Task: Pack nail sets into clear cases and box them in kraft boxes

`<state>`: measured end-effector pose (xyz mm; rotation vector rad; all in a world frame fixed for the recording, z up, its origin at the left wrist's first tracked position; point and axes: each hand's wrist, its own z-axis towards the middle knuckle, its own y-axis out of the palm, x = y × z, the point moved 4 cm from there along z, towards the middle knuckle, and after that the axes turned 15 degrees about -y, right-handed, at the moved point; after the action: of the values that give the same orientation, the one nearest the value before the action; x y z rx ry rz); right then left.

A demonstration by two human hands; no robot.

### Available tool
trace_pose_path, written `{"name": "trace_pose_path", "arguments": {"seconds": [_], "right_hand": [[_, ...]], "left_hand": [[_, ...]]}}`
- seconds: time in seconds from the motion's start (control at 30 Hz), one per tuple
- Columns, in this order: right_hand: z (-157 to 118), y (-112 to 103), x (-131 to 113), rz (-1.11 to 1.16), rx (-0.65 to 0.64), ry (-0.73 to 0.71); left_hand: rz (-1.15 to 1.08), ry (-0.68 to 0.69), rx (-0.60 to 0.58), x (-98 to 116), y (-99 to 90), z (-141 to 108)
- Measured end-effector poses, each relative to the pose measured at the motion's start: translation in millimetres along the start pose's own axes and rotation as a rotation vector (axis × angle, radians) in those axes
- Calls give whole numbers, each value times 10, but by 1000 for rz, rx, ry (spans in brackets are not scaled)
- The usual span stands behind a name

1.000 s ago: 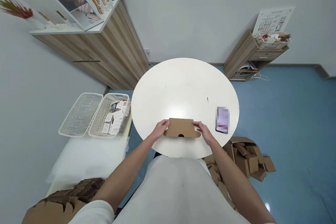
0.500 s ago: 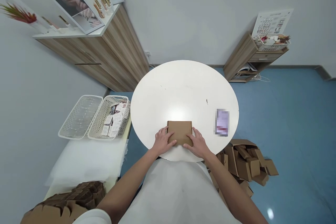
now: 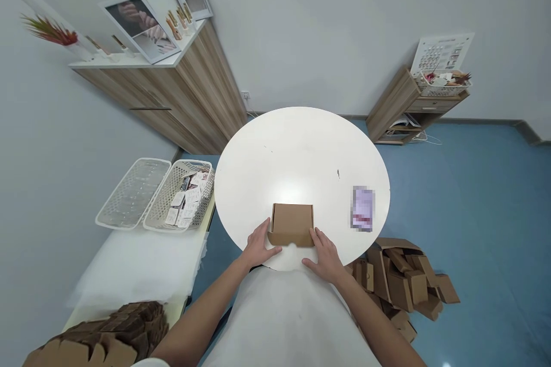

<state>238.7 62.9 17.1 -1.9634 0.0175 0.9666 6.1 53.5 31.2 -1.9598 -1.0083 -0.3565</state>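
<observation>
A small brown cardboard box (image 3: 293,218) lies near the front edge of the white oval table (image 3: 301,143). Its front flap sticks out towards me, with a small notch in the middle. My left hand (image 3: 258,245) rests at the box's left front corner, thumb and fingers apart, the thumb just in front of the flap. At the right front corner, fingertips of my right hand (image 3: 326,255) touch the box while its thumb stretches out below the flap. Neither hand is closed round the box.
A pixelated purple item (image 3: 363,209) lies on the table's right side. Brown boxes (image 3: 400,278) are heaped in a carton and on the floor at right. To the left are white baskets (image 3: 178,198), white sheets (image 3: 142,266) and stacked flat cardboard (image 3: 112,335).
The front flap, earlier out of sight, now projects towards me. Both hands have slid off the box's top to its front corners, thumbs now in front of it. The view has tilted slightly upward.
</observation>
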Motion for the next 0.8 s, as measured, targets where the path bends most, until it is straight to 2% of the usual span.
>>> {"name": "trace_pose_path", "arguments": {"seconds": [0.13, 0.27, 0.43, 0.57, 0.8], "right_hand": [[-41, 43, -12, 28, -24, -5], [-31, -23, -32, 106, -2, 4], [-1, -229, -36, 248, 117, -31], [46, -396, -42, 408, 242, -65], [56, -530, -57, 504, 352, 35]], "left_hand": [[-49, 50, -38, -17, 48, -34], [-141, 77, -25, 17, 68, -28], [-231, 103, 6, 50, 13, -10], [-245, 125, 89, 116, -65, 18], [-132, 81, 103, 278, -123, 67]]}}
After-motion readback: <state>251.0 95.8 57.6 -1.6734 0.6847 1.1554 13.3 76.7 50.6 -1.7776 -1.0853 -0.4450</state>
